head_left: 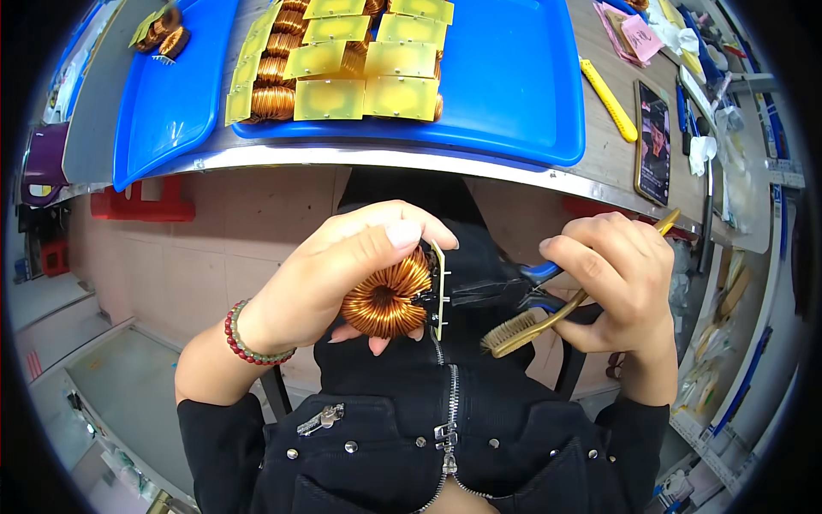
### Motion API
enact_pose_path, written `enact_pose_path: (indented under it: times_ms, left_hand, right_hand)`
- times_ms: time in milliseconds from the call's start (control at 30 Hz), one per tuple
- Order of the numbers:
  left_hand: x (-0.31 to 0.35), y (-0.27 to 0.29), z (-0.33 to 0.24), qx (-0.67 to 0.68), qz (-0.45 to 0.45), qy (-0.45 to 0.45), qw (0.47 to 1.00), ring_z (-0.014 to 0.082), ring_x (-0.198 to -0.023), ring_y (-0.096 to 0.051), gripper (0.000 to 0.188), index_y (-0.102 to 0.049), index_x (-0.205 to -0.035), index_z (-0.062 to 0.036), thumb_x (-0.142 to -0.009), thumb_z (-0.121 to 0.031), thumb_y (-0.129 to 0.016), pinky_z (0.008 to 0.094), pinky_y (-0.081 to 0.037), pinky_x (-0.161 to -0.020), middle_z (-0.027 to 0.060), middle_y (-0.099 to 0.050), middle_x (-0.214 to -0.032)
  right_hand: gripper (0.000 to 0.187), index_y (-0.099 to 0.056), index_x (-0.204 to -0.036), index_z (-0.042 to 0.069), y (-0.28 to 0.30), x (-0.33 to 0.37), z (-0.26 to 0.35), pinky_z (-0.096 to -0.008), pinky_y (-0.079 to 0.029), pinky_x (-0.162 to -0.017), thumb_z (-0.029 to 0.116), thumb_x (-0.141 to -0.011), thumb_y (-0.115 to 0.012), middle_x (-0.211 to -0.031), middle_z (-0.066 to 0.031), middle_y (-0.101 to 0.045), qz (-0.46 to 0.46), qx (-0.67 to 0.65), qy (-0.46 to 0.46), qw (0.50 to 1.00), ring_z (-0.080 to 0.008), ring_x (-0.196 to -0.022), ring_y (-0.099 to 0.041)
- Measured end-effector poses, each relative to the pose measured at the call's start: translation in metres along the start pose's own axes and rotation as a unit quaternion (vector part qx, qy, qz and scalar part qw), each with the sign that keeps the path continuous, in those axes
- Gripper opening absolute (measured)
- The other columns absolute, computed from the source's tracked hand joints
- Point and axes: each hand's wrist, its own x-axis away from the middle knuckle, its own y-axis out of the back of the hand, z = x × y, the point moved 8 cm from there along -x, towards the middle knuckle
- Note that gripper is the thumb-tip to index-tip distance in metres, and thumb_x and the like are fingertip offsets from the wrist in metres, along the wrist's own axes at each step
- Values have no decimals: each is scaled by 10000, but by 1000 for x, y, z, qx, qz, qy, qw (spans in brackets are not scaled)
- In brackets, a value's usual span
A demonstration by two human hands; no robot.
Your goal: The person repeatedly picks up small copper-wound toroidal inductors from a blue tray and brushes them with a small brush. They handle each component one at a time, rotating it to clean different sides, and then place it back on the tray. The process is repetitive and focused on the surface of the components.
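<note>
My left hand [351, 248] is closed around a toroidal coil [387, 295] wound with copper wire. On the coil's right side stands a small pale yellow circuit board [440, 295], edge-on, its short metal pins pointing right. In my right hand [621, 274] are two tools. One is a pair of blue-handled cutters or pliers [541, 272]; its jaws are smeared by motion and point left toward the pins. The other is a wooden brush [522, 332], its handle running up between my fingers and its bristle head hanging at lower left. The cutters' exact opening is unclear.
Ahead on the table, a large blue tray [514, 77] carries rows of copper coils with yellow boards [330, 98]. A smaller blue tray [175, 103] with a few coils [174, 41] sits left. A yellow utility knife [610, 101] and a phone [652, 144] lie at right.
</note>
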Motion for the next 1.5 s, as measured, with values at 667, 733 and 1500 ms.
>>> enact_pose_path:
  times_ms: [667,733,1500]
  left_hand:
    - [-1,-9,-2,-12,5,20,1000,129,-466,-598,446,-506,-1006,33,-859,-379,-417,185,-448,-369,113,-603,-657]
    - [-1,-10,-2,-17,9,34,999,135,-473,-601,444,-511,-994,38,-856,-374,-419,190,-450,-371,115,-603,-661]
    - [-9,5,31,125,11,-55,991,251,-538,-618,424,-406,-1033,75,-905,-326,-357,267,-496,-378,197,-576,-696]
  right_hand:
    - [311,-610,-826,108,5,4,3,-251,-330,-421,160,-520,-598,-658,-4,-504,-29,9,67,997,-145,-486,-470]
    - [316,-610,-827,107,4,4,0,-254,-335,-423,155,-515,-606,-658,-5,-504,-22,5,68,997,-145,-492,-473]
    - [442,-517,-981,37,-7,68,-102,-379,-472,-675,243,-633,-694,-939,-118,-574,-213,99,-405,884,-293,-891,-533]
